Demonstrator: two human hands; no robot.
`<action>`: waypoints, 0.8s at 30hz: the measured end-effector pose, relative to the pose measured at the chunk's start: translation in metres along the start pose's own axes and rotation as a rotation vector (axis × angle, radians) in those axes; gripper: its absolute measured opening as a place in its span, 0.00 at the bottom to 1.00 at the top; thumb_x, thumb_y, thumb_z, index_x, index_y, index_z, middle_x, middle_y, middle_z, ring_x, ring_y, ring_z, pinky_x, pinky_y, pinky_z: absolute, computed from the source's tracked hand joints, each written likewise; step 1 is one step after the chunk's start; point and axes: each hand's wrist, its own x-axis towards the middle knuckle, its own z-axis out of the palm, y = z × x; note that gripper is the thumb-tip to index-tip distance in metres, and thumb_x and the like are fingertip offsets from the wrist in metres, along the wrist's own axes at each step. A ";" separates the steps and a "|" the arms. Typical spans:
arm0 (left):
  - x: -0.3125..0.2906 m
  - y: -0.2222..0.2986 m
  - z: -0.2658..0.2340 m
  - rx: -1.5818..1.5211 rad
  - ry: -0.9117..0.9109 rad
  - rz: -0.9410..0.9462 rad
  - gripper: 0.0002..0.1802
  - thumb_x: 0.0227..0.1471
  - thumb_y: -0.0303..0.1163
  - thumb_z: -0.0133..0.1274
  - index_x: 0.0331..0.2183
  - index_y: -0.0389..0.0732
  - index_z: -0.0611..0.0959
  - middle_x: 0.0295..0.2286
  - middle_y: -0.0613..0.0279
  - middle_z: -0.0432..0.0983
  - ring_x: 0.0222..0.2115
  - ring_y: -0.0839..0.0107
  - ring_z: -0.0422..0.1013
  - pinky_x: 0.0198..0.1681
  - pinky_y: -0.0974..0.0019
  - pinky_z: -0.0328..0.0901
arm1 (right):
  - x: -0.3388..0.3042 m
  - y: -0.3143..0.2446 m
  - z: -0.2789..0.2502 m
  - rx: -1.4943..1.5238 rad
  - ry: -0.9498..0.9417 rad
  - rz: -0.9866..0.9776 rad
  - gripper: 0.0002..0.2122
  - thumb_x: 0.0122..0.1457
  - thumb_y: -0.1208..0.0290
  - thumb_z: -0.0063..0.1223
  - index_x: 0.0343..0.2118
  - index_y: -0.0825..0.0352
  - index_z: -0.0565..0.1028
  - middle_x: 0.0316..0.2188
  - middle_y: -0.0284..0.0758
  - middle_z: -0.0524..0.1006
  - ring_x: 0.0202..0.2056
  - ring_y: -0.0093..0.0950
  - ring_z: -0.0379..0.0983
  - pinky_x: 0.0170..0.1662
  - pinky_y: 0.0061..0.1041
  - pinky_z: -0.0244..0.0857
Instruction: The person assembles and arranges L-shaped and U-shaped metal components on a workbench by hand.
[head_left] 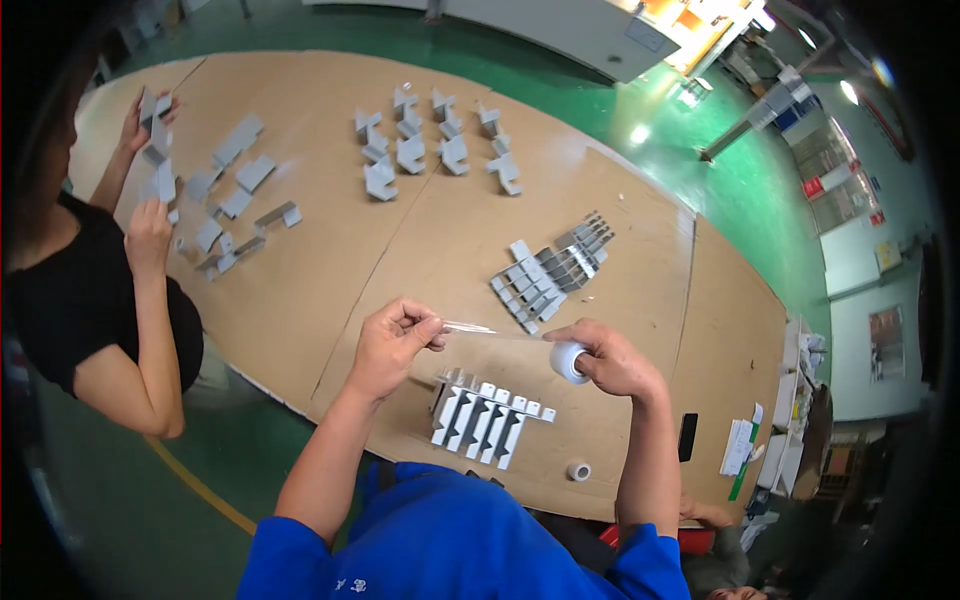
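Altogether, two rolls were in sight: a wide roll of film in the right hand and a small roll lying on the worktop, to the right of the near bundle. That one bundle was made up of roughly five pale bent parts side by side. One stack of grey parts lay beyond it to the right, four files of grey bent pieces stood farther beyond, and scattered grey parts, too jumbled to count, lay well beyond it to the left. One black flat device was to its right. One transparent film strip ran taut above and just beyond the bundle, its loose end pinched by the fingers of the left hand, while the right hand's fingers gripped the wide roll, with the strip leading off close to them. Neither hand touched the bundle. One co-worker, well to its left, held a grey bent piece in both hands. Pale bins stood far to its right; their contents were too small to tell.
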 end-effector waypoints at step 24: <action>-0.119 -0.139 -0.018 0.566 -0.183 0.228 0.27 0.48 0.21 0.55 0.52 0.35 0.73 0.56 0.45 0.66 0.60 0.50 0.60 0.63 0.50 0.55 | 0.015 0.168 0.084 0.076 -0.241 0.232 0.26 0.46 0.88 0.44 0.51 0.68 0.76 0.47 0.41 0.79 0.49 0.29 0.73 0.53 0.25 0.65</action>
